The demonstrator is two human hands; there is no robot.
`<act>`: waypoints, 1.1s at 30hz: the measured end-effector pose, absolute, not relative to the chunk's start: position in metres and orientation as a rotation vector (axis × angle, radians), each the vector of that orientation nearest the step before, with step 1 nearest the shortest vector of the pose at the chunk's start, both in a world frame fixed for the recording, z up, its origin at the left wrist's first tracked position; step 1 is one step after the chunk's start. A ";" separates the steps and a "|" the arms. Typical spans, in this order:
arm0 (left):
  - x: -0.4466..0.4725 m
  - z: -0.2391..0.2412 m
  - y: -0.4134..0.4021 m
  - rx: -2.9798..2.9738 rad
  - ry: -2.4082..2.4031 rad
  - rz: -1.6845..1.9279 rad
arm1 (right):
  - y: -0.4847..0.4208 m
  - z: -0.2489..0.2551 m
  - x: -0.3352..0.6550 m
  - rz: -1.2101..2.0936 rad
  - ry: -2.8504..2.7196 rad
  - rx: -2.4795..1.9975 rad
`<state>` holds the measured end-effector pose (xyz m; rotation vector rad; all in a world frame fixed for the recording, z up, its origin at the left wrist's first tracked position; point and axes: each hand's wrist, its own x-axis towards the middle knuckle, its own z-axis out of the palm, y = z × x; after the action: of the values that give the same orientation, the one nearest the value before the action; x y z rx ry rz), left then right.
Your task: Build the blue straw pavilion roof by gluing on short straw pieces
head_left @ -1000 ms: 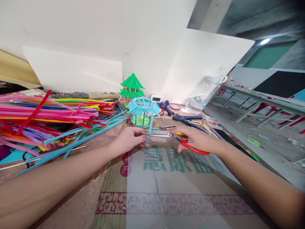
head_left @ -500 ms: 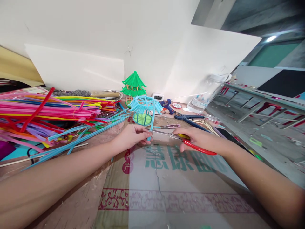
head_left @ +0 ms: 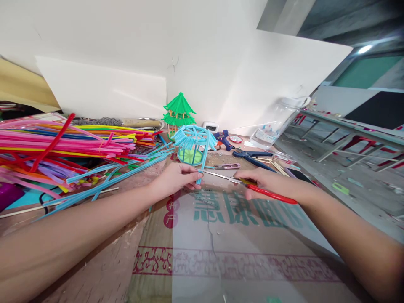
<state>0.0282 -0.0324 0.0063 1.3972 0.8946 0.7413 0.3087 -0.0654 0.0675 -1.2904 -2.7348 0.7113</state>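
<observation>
My left hand (head_left: pixel 176 179) pinches a light-blue pipe cleaner strip (head_left: pixel 205 156), which rises upright past the fingertips. Closed around the red and yellow handles of a pair of scissors (head_left: pixel 273 195) is my right hand (head_left: pixel 267 182). The blades point left, with their tips by the strip at my left fingertips; whether they touch it is unclear. Just behind stands a small light-blue pipe cleaner pavilion (head_left: pixel 195 135) with a round green base (head_left: pixel 190 157).
Bundles of colourful pipe cleaners (head_left: pixel 63 145) lie left. A green tiered pavilion (head_left: pixel 179 105), a small digital clock (head_left: pixel 210 126), a blue glue gun (head_left: pixel 223 139), pliers (head_left: pixel 252 158), a pink-handled cutter (head_left: pixel 232 166) and a clear plastic jug (head_left: pixel 274 122) stand or lie behind the hands.
My right hand has drawn the scissors slightly to the right, so the tips reach less far past the strip. My left hand keeps its pinch; the view has shifted a little.
</observation>
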 end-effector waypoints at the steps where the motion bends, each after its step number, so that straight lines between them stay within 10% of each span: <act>1: 0.028 0.006 -0.032 1.393 0.899 0.742 | -0.066 0.068 0.308 0.718 -2.735 -1.289; 33: 0.029 0.006 -0.032 1.368 0.917 0.730 | -0.065 0.066 0.303 0.678 -2.756 -1.387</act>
<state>0.0286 -0.0315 0.0056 1.3676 0.9167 0.7296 0.3034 -0.0655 0.0664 -1.3870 -2.7564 0.6781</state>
